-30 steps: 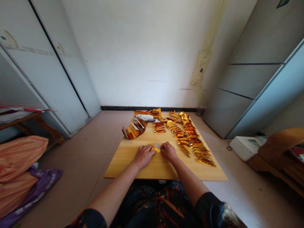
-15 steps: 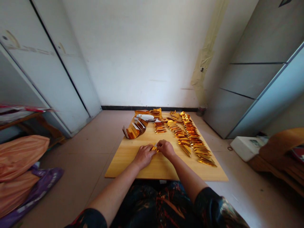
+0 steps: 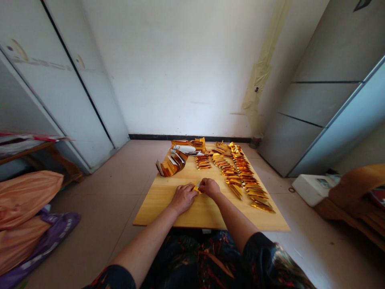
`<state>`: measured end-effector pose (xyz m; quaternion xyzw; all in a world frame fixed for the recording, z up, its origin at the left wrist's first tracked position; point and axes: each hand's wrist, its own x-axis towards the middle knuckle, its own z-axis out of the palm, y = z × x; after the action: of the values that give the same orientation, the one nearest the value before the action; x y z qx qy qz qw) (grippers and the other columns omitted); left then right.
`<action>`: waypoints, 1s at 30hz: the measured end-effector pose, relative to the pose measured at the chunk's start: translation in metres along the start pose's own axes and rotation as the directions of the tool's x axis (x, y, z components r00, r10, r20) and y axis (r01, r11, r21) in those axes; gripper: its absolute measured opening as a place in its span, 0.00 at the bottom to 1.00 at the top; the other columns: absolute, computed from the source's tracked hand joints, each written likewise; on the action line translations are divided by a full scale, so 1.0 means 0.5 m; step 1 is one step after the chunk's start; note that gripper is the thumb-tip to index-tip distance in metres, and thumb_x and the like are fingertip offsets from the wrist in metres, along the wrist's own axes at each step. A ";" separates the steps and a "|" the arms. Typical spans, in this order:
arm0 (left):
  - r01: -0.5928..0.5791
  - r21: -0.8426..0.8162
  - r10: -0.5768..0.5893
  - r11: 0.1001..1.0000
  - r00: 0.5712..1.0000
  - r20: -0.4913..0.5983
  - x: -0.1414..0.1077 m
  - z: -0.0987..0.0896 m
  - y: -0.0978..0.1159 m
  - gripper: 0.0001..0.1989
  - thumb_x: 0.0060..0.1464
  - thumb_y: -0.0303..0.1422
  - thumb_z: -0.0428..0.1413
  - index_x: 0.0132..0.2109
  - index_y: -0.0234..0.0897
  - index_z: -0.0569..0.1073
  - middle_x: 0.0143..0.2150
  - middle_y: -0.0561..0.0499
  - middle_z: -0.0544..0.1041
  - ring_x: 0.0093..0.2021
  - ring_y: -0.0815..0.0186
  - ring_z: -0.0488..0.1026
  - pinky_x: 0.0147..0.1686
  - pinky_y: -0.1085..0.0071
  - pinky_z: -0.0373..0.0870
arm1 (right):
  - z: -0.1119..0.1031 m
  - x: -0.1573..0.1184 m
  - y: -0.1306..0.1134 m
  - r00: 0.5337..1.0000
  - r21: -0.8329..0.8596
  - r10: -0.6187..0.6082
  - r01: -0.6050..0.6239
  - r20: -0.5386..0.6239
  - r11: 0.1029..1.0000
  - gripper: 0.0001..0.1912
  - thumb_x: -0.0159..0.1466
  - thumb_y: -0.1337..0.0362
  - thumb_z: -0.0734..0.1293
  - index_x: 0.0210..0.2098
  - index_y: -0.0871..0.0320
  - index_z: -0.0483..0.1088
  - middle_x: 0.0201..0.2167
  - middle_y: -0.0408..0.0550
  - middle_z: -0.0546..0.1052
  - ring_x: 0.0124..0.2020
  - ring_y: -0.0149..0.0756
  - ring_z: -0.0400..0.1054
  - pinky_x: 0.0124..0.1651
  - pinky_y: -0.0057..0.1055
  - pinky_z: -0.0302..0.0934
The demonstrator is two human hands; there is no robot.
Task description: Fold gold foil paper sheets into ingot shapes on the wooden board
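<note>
Near the middle of the wooden board (image 3: pixel 180 216), a small piece of gold paper (image 3: pixel 197 188) with a pale side lies between my hands. My left hand (image 3: pixel 183 197) presses its left part with the fingers together. My right hand (image 3: pixel 209 187) pinches its right edge, fingertips curled. Rows of folded gold paper pieces (image 3: pixel 245 170) run along the board's right side. A short stack of folded pieces (image 3: pixel 203 162) sits beyond my hands. At the back left are curved gold sheets (image 3: pixel 171 166) with white backs and a white roll (image 3: pixel 184 149).
A white wall (image 3: pixel 180 80) stands behind the board. Grey cabinets (image 3: pixel 75 88) are on the left, with orange bags (image 3: pixel 27 196) below. On the right are a grey refrigerator (image 3: pixel 313 96), a white box (image 3: pixel 309 188) and wooden furniture (image 3: pixel 355 200).
My right hand has shifted very slightly at the gold paper, and a bit more of the paper shows between my hands. The rest looks the same.
</note>
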<state>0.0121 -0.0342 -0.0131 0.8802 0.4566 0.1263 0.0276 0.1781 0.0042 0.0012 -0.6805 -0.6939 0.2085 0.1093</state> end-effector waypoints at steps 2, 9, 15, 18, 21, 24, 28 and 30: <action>0.034 -0.025 -0.035 0.999 0.999 -0.004 0.002 -0.005 0.006 0.11 0.58 0.33 0.50 0.44 0.46 0.74 0.55 0.48 0.70 0.57 0.59 0.64 0.52 0.59 0.60 | 0.003 0.000 -0.001 1.000 -0.025 -0.019 0.019 -0.009 1.000 0.09 0.52 0.63 0.68 0.33 0.55 0.74 0.33 0.45 0.78 0.31 0.32 0.68 0.28 0.23 0.52; 0.307 -0.114 -0.315 0.945 0.947 -0.064 0.021 0.007 0.038 0.06 0.56 0.36 0.52 0.37 0.41 0.72 0.45 0.50 0.76 0.49 0.60 0.69 0.54 0.53 0.53 | 0.016 -0.015 -0.013 0.997 -0.074 -0.071 0.068 -0.042 0.995 0.11 0.57 0.70 0.62 0.36 0.57 0.75 0.35 0.50 0.78 0.36 0.34 0.70 0.34 0.25 0.56; 0.334 -0.175 -0.344 0.926 0.938 -0.033 0.025 0.009 0.026 0.10 0.54 0.30 0.51 0.43 0.45 0.71 0.53 0.51 0.73 0.59 0.59 0.63 0.57 0.50 0.50 | -0.005 -0.044 0.004 0.971 0.089 -0.196 0.185 0.138 0.979 0.13 0.54 0.72 0.62 0.33 0.57 0.78 0.30 0.46 0.79 0.33 0.34 0.71 0.36 0.25 0.60; 0.301 -0.221 -0.299 0.928 0.953 0.045 0.029 0.002 0.005 0.11 0.53 0.26 0.50 0.40 0.45 0.72 0.57 0.54 0.71 0.61 0.60 0.61 0.57 0.51 0.50 | -0.014 -0.051 0.032 0.960 0.145 -0.267 0.253 0.085 0.956 0.14 0.53 0.72 0.64 0.36 0.57 0.78 0.33 0.45 0.79 0.33 0.33 0.71 0.36 0.24 0.61; 0.268 -0.251 -0.261 0.930 0.963 0.065 0.032 0.000 -0.014 0.11 0.51 0.25 0.49 0.36 0.45 0.73 0.57 0.57 0.71 0.60 0.61 0.62 0.58 0.51 0.50 | -0.010 -0.057 0.056 0.904 0.098 -0.428 0.424 0.018 0.900 0.14 0.53 0.70 0.66 0.38 0.55 0.77 0.37 0.45 0.77 0.36 0.32 0.69 0.39 0.24 0.61; 0.231 -0.265 -0.221 0.936 0.973 0.066 0.032 0.005 -0.026 0.12 0.51 0.24 0.48 0.34 0.45 0.73 0.57 0.58 0.71 0.61 0.62 0.62 0.59 0.51 0.50 | 0.001 -0.063 0.068 0.822 0.001 -0.568 0.569 -0.031 0.823 0.11 0.54 0.68 0.67 0.37 0.54 0.77 0.39 0.47 0.75 0.40 0.34 0.67 0.44 0.26 0.60; 0.218 -0.272 -0.203 0.937 0.976 0.082 0.028 0.008 -0.030 0.12 0.51 0.24 0.47 0.35 0.44 0.72 0.58 0.57 0.70 0.61 0.62 0.61 0.59 0.50 0.49 | 0.011 -0.067 0.071 0.807 -0.032 -0.589 0.588 -0.043 0.808 0.09 0.58 0.62 0.68 0.38 0.52 0.76 0.42 0.47 0.72 0.42 0.34 0.66 0.44 0.27 0.59; 0.211 -0.267 -0.196 0.940 0.977 0.082 0.024 0.008 -0.028 0.11 0.51 0.25 0.48 0.36 0.44 0.72 0.59 0.56 0.69 0.62 0.62 0.60 0.59 0.48 0.48 | 0.012 -0.068 0.070 0.818 -0.041 -0.575 0.573 -0.039 0.818 0.09 0.59 0.61 0.67 0.39 0.52 0.76 0.42 0.47 0.72 0.42 0.34 0.65 0.44 0.27 0.59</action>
<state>0.0086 -0.0158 -0.0169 0.8190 0.5225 0.1608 0.1744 0.2087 -0.0307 -0.0150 -0.4465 -0.8664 0.1394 0.1750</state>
